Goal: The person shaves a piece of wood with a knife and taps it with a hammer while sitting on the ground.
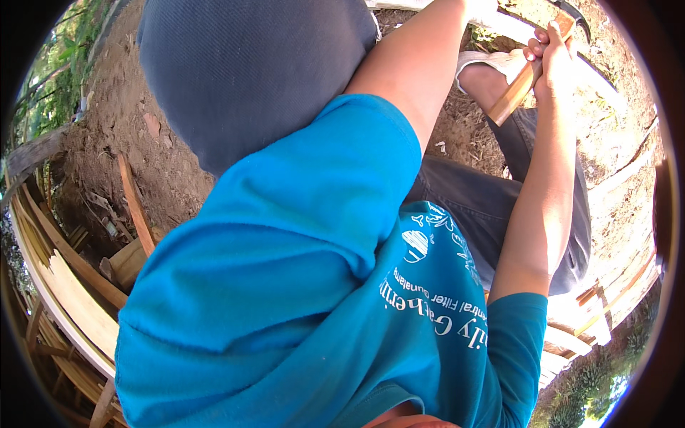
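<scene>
At the upper right, my right hand (555, 63) is closed around the thick wooden handle (515, 94) of a hand tool. A dark, curved metal head (576, 20) shows at the handle's far end; whether it belongs to a hammer or a small adze I cannot tell. My left hand (482, 8) reaches to the top edge, bright and partly cut off, so its fingers do not show. It is close to a pale wooden beam (515, 30) running past the tool. My foot in a white shoe (508, 63) rests between the beam and the handle.
My raised knee in dark trousers (257, 71) blocks much of the upper left. Brown soil (114, 121) spreads beyond it. Split boards (78, 299) are heaped at the lower left, with a thin wood strip (135, 203) beside them. More pale wood pieces (571, 341) lie at the right.
</scene>
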Available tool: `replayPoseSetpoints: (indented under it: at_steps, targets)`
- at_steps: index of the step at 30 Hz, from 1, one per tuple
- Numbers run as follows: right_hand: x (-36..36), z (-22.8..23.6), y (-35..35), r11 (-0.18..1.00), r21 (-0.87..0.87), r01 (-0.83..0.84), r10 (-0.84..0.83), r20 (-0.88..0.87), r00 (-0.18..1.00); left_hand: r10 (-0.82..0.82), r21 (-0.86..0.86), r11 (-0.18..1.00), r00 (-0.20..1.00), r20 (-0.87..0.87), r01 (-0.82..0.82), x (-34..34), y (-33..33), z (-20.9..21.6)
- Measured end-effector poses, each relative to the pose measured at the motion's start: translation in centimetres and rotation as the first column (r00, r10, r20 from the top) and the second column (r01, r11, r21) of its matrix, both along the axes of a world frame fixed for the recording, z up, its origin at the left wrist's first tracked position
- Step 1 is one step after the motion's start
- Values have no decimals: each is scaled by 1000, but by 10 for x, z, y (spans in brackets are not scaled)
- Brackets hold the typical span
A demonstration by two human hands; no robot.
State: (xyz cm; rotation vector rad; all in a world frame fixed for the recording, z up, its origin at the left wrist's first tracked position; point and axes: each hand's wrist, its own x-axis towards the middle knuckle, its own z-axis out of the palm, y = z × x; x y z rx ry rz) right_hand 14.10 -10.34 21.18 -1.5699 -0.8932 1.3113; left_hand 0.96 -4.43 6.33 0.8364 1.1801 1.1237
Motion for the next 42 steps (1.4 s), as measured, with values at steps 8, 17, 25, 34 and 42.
replayPoseSetpoints:
  at_steps: [8,17,25,34,42]
  targets:
    - [8,-10,-1,999,-43,-1,-2,-53,999,112,-294,956,903,415,17,-1,2,7]
    - [18,-12,12,939,-203,-278,296,63,953,180,-203,975,853,490,-90,0,11,-16]
    - [21,-16,4,927,-230,-296,333,146,931,101,-215,976,927,360,-23,2,2,-9]
    - [15,-6,0,940,-155,-302,327,171,929,-8,74,996,889,-457,47,-6,-10,2]
    - [30,-25,3,979,-115,-170,178,61,982,1,130,987,795,-607,97,-12,-23,24]
